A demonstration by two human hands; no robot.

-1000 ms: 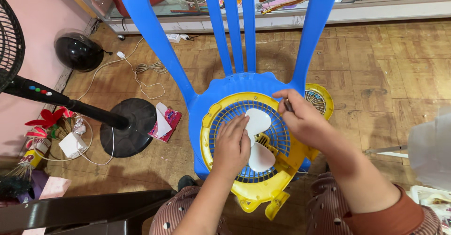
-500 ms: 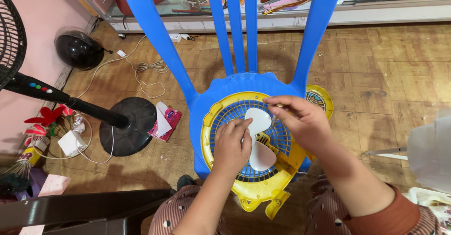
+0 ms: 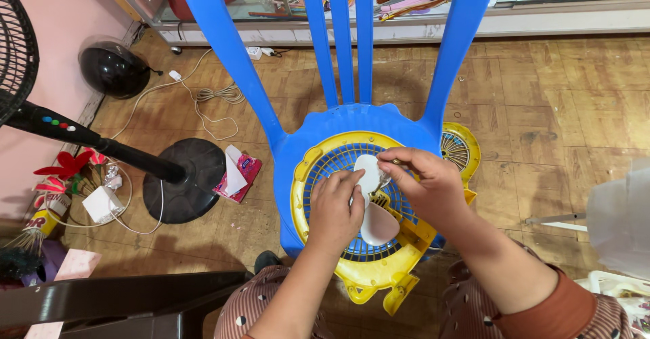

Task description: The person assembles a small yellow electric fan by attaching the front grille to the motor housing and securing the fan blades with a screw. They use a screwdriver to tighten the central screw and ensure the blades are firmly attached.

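Head view looks straight down on a blue plastic chair (image 3: 352,119) whose seat lies right under both hands, its slatted back rising beyond the fingertips. Well off to the left of the left hand stands a black pedestal fan (image 3: 88,136), its round base (image 3: 184,180) on the wooden floor (image 3: 569,102) and its pole slanting up and away. Resting on the chair seat, directly beneath the hands, is a small yellow fan (image 3: 369,258) with a blue grille (image 3: 332,166); its yellow frame sticks out past the seat edge toward the person's knees, just below the wrists. A second, smaller yellow grille (image 3: 459,151) peeks out just right of the right hand. A white fan blade (image 3: 376,222) lies on the blue grille between the two hands, one lobe under the left fingertips and another showing just below the right hand. The left hand (image 3: 335,207) lies palm down with fingers loosely curled, its fingertips pressing on the upper lobe of the blade. The right hand (image 3: 425,182) is curled nearly closed, thumb and forefinger pinched together at the middle of the blade; whether something small sits in that pinch cannot be told. A red and white packet (image 3: 238,174) lies on the floor to the left of the left hand, beside the black base.
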